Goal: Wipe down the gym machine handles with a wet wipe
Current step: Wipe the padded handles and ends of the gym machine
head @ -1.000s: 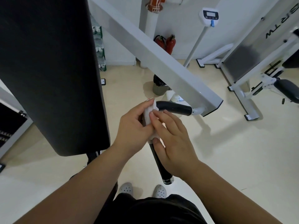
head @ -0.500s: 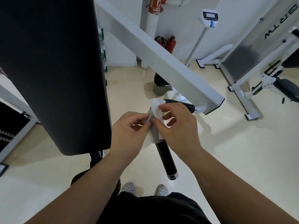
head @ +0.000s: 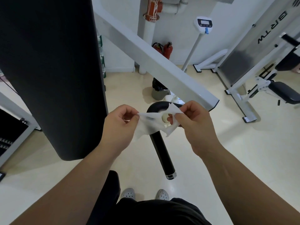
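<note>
Leftmost, a tall black upholstered pad [head: 48, 70] fills the near side. Just right of its lower end, the left hand [head: 120, 125] pinches the left edge of the wet wipe [head: 146, 127] between thumb and forefinger, its other fingers curled in. The wipe is spread in the air between both hands, in front of the bend of the black machine handle [head: 161, 153], whose straight grip runs toward the person and ends in a metal cap. Whether the sheet touches the bend I cannot tell. The right hand [head: 194, 125] pinches the right edge likewise, near the end of the white frame beam [head: 154, 62]. The wipe looks thin, limp and damp, sheer enough that the handle shows through. It likely weighs almost nothing and could tear if pulled hard. Opposite edges suit opening it, while wiping probably means wrapping it round the rigid, smooth grip under a palm.
</note>
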A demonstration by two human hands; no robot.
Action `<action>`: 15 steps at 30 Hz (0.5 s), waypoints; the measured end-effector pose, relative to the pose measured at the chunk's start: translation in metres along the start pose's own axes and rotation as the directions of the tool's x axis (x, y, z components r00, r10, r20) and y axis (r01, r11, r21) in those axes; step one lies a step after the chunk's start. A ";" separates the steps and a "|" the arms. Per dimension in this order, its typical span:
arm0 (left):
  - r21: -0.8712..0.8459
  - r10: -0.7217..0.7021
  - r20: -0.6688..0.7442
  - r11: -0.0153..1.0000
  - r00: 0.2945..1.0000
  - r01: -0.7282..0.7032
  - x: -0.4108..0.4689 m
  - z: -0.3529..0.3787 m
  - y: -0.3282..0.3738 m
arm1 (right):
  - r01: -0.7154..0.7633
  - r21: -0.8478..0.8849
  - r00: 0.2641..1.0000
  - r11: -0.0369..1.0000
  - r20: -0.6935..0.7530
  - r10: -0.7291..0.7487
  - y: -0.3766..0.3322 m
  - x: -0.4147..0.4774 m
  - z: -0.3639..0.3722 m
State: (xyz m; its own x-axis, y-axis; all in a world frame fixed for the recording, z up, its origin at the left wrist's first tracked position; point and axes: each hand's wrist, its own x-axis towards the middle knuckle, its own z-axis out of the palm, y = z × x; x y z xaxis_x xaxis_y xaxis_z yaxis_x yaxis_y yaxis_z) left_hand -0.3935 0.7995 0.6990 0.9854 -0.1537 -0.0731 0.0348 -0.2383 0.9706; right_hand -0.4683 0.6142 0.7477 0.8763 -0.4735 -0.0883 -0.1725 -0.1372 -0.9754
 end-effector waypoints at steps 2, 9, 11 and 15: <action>0.009 0.003 0.005 1.000 1.000 -0.003 0.003 0.000 0.002 | -0.020 -0.015 1.000 1.000 -0.006 0.020 0.001 0.002 -0.005; 0.097 -0.056 0.186 0.995 0.981 0.038 0.010 -0.007 0.015 | -0.083 -0.040 0.995 0.996 -0.055 0.081 0.001 0.011 -0.019; 0.137 -0.079 0.212 0.989 0.974 0.050 0.011 -0.006 0.018 | -0.088 -0.082 0.996 0.993 -0.040 0.085 0.000 0.011 -0.020; 0.183 -0.091 0.198 0.982 0.976 0.055 0.008 -0.008 0.022 | -0.089 -0.059 0.995 0.994 0.044 0.092 -0.013 0.006 -0.014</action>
State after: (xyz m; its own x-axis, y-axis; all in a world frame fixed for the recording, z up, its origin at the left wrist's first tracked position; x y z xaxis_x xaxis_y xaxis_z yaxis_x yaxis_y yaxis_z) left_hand -0.3833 0.8005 0.7210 0.9255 -0.3183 -0.2054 0.0575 -0.4180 0.9066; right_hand -0.4672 0.6009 0.7628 0.8758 -0.4453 -0.1861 -0.2758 -0.1453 -0.9502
